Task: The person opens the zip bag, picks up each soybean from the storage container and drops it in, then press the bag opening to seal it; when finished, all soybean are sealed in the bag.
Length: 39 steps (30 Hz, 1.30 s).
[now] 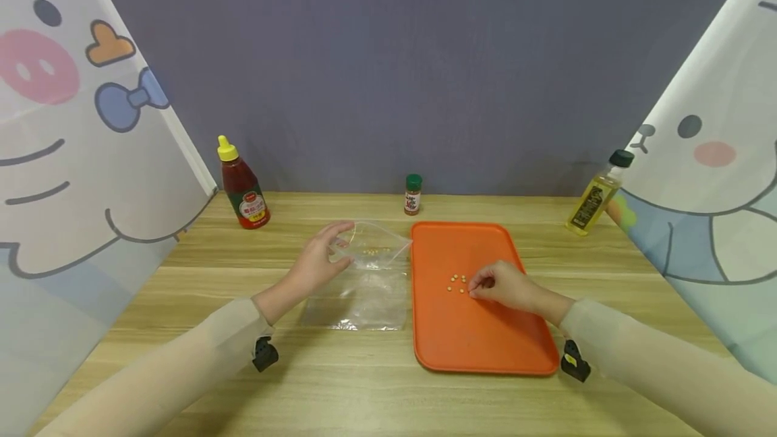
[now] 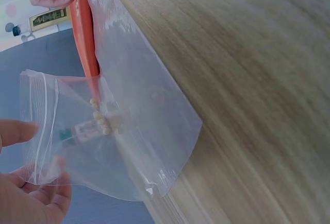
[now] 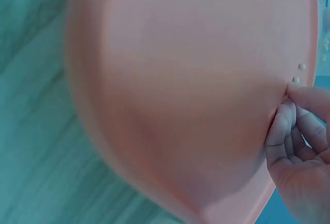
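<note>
The right hand (image 1: 506,285) has thumb and forefinger nearly tip to tip at small pale pellets (image 1: 464,280) on an orange tray (image 1: 485,349); whether one is pinched cannot be told. The left hand (image 1: 315,261) has curled fingers at the raised mouth of a clear zip bag (image 1: 370,295), its thumb and forefinger wide apart. More pellets lie inside. Picking up a pellet seems the step in hand; the next move likely calls for a light, firm pinch. Beyond stand a sauce bottle (image 1: 245,197), spice jar (image 1: 412,197) and oil bottle (image 1: 591,202).
</note>
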Each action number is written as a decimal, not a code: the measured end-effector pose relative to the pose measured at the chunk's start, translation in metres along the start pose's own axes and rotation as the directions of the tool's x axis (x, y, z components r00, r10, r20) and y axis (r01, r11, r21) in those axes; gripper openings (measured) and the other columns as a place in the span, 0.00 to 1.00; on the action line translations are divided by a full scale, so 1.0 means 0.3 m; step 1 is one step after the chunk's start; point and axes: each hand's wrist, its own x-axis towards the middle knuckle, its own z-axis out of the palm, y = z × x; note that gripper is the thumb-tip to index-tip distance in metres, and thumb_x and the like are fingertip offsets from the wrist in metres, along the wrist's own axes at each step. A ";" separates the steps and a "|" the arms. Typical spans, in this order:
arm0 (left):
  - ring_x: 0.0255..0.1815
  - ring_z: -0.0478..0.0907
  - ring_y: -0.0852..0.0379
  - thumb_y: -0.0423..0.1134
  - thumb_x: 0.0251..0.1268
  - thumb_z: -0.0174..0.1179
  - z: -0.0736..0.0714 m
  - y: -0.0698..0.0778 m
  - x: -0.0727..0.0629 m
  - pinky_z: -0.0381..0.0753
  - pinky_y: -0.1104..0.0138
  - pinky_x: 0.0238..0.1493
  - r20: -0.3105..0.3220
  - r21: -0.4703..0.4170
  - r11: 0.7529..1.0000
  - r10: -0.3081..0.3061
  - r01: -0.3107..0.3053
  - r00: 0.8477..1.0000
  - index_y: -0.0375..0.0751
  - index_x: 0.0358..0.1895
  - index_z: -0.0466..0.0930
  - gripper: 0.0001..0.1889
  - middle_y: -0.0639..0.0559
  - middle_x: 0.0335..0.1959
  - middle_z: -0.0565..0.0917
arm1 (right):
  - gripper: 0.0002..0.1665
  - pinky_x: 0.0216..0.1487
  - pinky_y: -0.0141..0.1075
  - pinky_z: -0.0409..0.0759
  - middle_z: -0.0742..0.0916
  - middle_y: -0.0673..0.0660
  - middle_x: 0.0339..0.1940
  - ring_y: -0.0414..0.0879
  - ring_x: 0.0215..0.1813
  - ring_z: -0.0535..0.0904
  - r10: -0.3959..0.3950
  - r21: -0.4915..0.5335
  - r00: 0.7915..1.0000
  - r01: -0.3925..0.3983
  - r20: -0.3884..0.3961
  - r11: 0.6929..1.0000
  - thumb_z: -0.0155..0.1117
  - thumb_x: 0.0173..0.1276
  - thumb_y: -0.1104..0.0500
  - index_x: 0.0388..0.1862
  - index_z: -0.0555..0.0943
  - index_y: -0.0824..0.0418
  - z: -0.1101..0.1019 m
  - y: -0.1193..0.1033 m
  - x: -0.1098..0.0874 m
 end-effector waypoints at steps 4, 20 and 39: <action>0.54 0.78 0.41 0.27 0.54 0.67 0.002 0.002 -0.003 0.79 0.48 0.54 -0.003 -0.001 1.000 0.002 -0.002 1.000 0.36 0.68 0.66 0.36 0.39 0.68 0.69 | 0.03 0.29 0.27 0.78 0.89 0.52 0.30 0.32 0.29 0.76 -0.008 0.015 1.000 0.008 0.018 1.000 0.70 0.61 0.63 0.32 0.86 0.62 -0.006 0.002 -0.002; 0.54 0.78 0.41 0.28 0.55 0.67 0.005 0.012 -0.001 0.80 0.49 0.53 -0.001 0.008 1.000 0.009 -0.009 1.000 0.36 0.68 0.66 0.35 0.39 0.68 0.70 | 0.05 0.25 0.33 0.80 0.85 0.59 0.25 0.39 0.24 0.76 0.011 0.120 0.999 -0.016 0.043 0.993 0.66 0.63 0.67 0.34 0.83 0.70 -0.083 -0.042 0.024; 0.53 0.79 0.41 0.28 0.55 0.67 0.013 0.012 0.005 0.79 0.47 0.54 0.003 -0.007 1.000 0.009 -0.009 1.000 0.35 0.68 0.65 0.35 0.39 0.67 0.70 | 0.05 0.32 0.38 0.79 0.85 0.51 0.25 0.48 0.29 0.80 0.075 0.122 0.994 -0.065 -0.076 0.990 0.66 0.66 0.59 0.38 0.85 0.58 -0.163 -0.239 0.138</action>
